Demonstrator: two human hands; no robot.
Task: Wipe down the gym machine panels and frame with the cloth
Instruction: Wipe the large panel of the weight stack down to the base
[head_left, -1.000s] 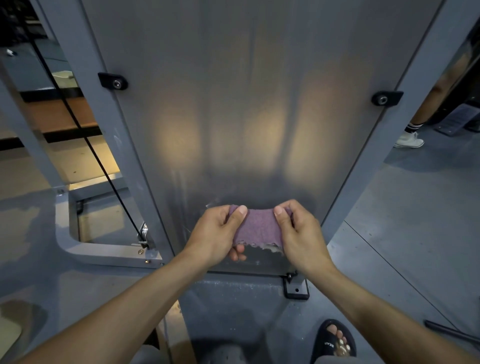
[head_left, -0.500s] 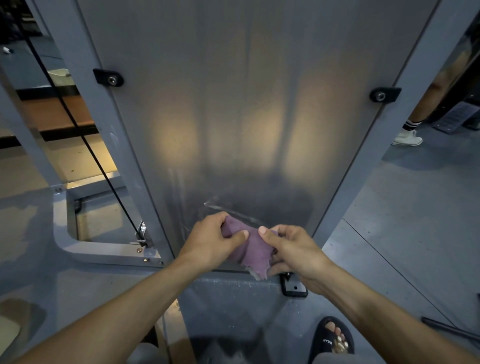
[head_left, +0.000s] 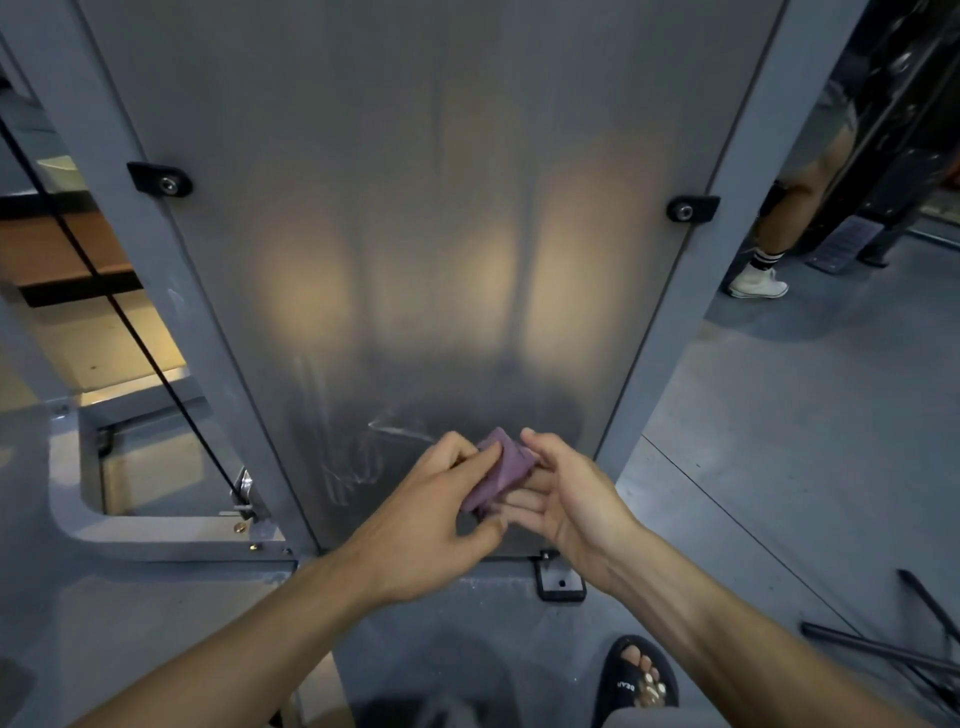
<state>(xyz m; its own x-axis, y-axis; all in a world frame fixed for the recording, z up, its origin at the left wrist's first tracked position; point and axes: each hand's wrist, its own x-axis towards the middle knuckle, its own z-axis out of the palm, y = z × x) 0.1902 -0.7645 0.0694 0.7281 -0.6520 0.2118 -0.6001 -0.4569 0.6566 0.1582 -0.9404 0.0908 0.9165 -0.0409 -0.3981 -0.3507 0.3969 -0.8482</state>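
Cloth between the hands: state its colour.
The cloth is a muted purple; the head view shows it.

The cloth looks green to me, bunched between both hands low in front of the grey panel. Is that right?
Not quite: the cloth is purple, not green, as the head view shows. The rest holds: it is bunched between the left hand and the right hand, low in front of the grey panel.
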